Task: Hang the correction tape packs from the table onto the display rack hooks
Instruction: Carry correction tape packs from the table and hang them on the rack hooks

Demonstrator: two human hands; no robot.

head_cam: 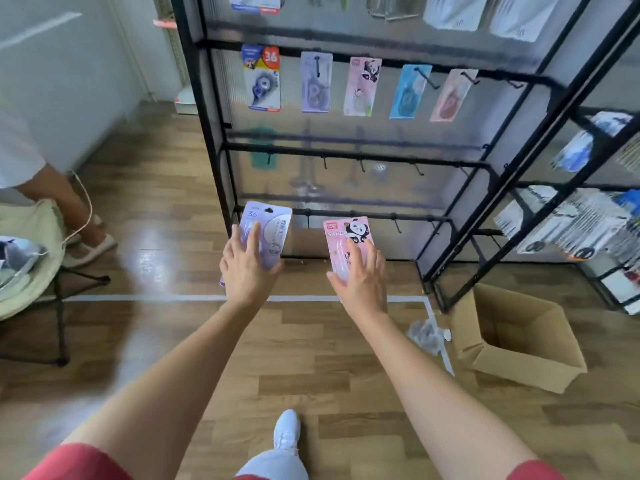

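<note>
Wood floor (173, 209), cardboard box (519, 344) beside black display rack (346, 156). Hung on upper rail: row of five packs (317, 83). Held before lower rails: purple pack (273, 223), gripped in left hand (247, 268), fingers (254, 233) slightly spread over front; pink panda pack (346, 233), gripped likewise in right hand (363, 282).

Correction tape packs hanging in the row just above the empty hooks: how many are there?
5, left to right: white-and-blue pack, purple pack, pink panda pack, light blue pack, salmon pack. More could hang hidden behind any of them.
</note>
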